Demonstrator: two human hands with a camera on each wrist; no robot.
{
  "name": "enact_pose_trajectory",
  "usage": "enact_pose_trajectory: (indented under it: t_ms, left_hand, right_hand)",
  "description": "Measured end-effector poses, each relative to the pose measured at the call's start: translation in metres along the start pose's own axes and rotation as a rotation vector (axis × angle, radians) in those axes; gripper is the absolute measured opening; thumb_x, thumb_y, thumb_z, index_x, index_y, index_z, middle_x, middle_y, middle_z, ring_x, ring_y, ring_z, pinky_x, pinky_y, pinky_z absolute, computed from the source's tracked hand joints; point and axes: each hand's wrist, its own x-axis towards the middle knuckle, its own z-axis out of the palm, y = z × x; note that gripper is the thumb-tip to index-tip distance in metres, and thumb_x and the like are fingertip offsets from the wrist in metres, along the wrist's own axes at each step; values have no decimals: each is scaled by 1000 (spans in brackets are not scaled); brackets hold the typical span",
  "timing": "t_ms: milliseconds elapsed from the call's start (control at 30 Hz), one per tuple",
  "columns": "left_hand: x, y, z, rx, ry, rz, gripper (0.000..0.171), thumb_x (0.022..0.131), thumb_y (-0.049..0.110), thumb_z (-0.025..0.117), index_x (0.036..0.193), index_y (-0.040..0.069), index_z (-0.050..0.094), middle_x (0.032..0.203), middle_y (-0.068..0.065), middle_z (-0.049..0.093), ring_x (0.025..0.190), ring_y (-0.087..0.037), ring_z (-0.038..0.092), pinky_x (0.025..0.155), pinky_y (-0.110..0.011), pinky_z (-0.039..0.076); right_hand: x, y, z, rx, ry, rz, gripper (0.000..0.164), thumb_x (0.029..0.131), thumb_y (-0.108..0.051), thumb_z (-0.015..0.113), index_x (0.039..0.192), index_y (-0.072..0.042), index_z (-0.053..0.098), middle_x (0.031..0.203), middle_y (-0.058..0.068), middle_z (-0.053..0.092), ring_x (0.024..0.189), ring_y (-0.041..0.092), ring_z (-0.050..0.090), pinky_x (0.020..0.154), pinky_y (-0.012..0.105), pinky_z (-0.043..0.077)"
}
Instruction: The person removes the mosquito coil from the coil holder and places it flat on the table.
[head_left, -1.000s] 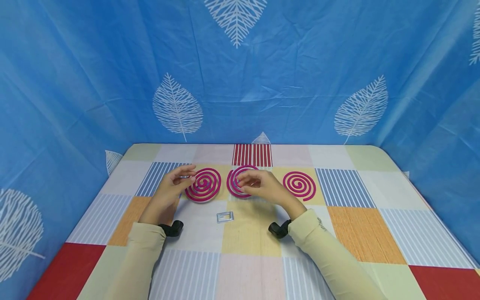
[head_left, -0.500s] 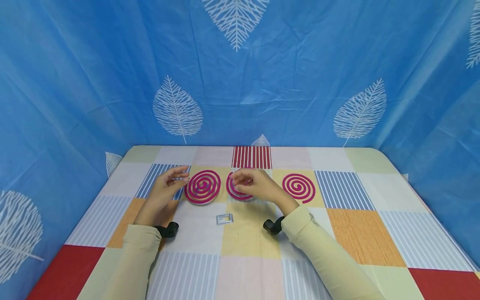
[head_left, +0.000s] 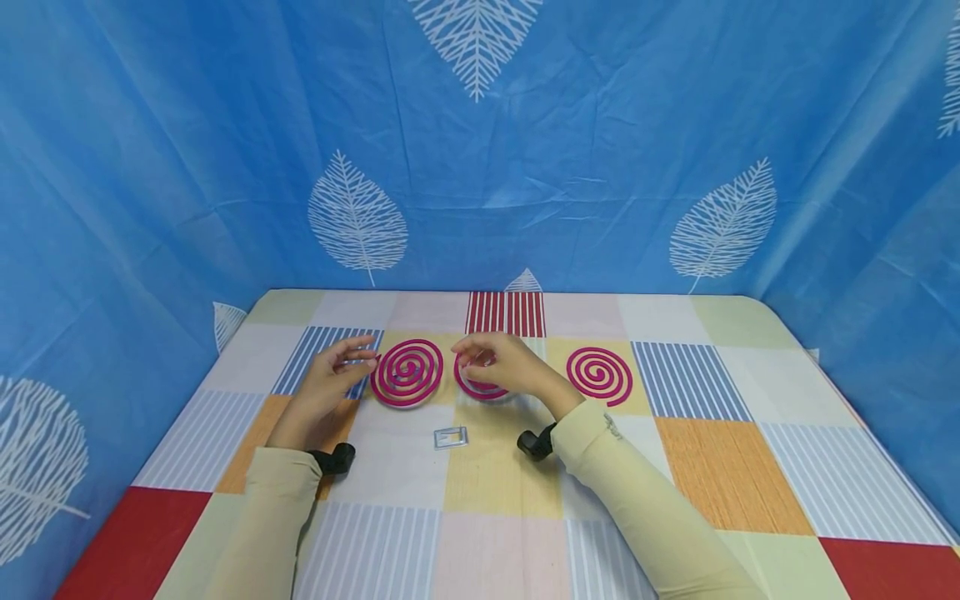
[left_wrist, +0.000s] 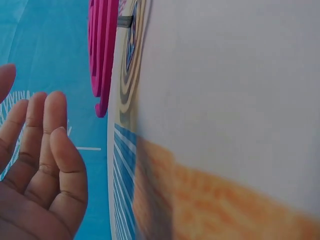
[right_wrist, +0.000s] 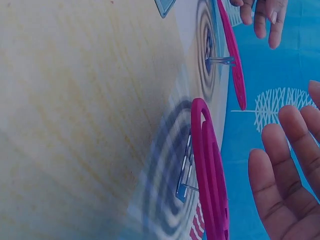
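Two magenta mosquito coils stand raised on small metal stands: the left coil (head_left: 408, 369) and the middle coil (head_left: 480, 395). Beside the left one is my left hand (head_left: 324, 382), fingers loosely bent, with nothing in its grasp. My right hand (head_left: 512, 364) hovers over the middle coil and covers part of it in the head view. In the right wrist view, its relaxed fingers (right_wrist: 285, 170) are apart from the coil's edge, and a metal stand (right_wrist: 186, 170) shows beneath. The left wrist view has the left coil (left_wrist: 102, 50) lifted off the cloth above its shadow.
A third mosquito coil (head_left: 598, 375) lies on the patchwork tablecloth (head_left: 510, 475) to the right. Nearer to me is a flat metal stand (head_left: 451, 437). A blue curtain (head_left: 540, 200) with white leaves hangs behind and at both sides.
My right hand has shifted left across the middle coil. The left hand has drawn slightly left, away from the left coil. The coils have stayed in place.
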Motion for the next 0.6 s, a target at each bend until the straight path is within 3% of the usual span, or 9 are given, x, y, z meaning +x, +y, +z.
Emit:
enact_pose_trajectory:
  t_ms: [200,433,600]
  left_hand:
    - [1,-2,-2,37,-20,-62,56,111,15,63,162,3,44,155,-27,52,134,-42,51,107,-50,52]
    - [1,-5,-3,70,-33,-71,59,110,15,64,162,0,41,157,-30,49,136,-47,51,106,-53,53]
    - [2,-5,-3,51,-61,-151,68,108,18,69,166,4,36,161,-29,43,141,-48,48,113,-56,48]
  right_hand:
    - [6,1,3,39,-25,35,41,95,4,75,134,10,67,111,16,76,103,28,72,97,37,58]
    - [11,1,8,107,-92,146,55,96,-1,78,146,8,58,123,22,73,112,34,74,103,42,58]
    - [14,1,10,113,-102,191,58,97,-4,79,150,5,56,125,22,72,114,34,72,106,44,56]
